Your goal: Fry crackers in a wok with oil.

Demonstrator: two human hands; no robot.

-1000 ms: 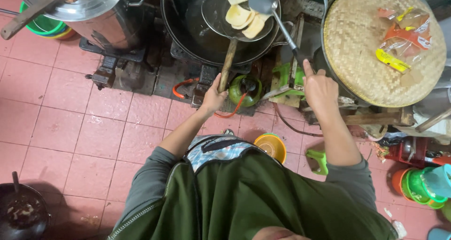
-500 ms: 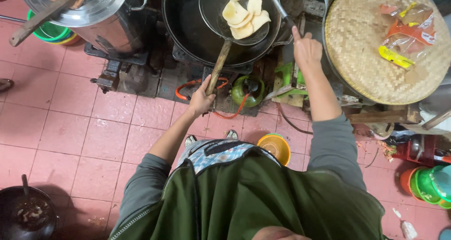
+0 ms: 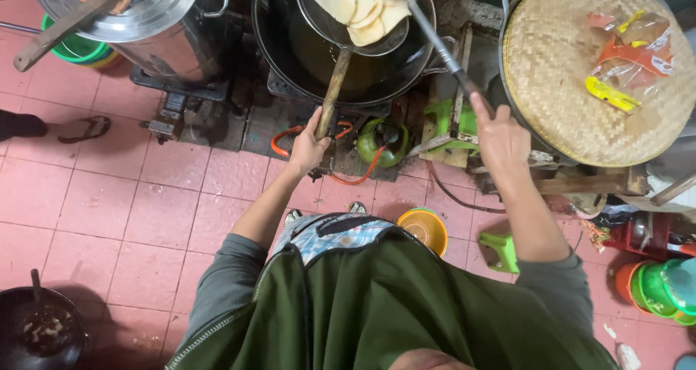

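Observation:
My left hand (image 3: 307, 150) grips the wooden handle of a round metal strainer (image 3: 341, 31) that hangs over a black wok of oil (image 3: 290, 58). Several pale flat slices (image 3: 359, 9) lie in the strainer. My right hand (image 3: 500, 142) grips the dark end of a long metal ladle (image 3: 435, 40), whose bowl rests among the slices at the top of the strainer. Both arms reach forward from my green jacket.
A steel pot (image 3: 145, 22) with a wooden stick across it stands left of the wok. A woven bamboo tray (image 3: 565, 102) with plastic packets sits at right. A green gas regulator (image 3: 380, 142), orange bowl (image 3: 426, 229), small green stool (image 3: 500, 250) and black bowl (image 3: 36, 330) lie on the pink tiles.
The ladle's bowl has moved onto the slices in the strainer. My right hand has shifted slightly along the ladle handle. The view has tilted so the wok sits lower in frame.

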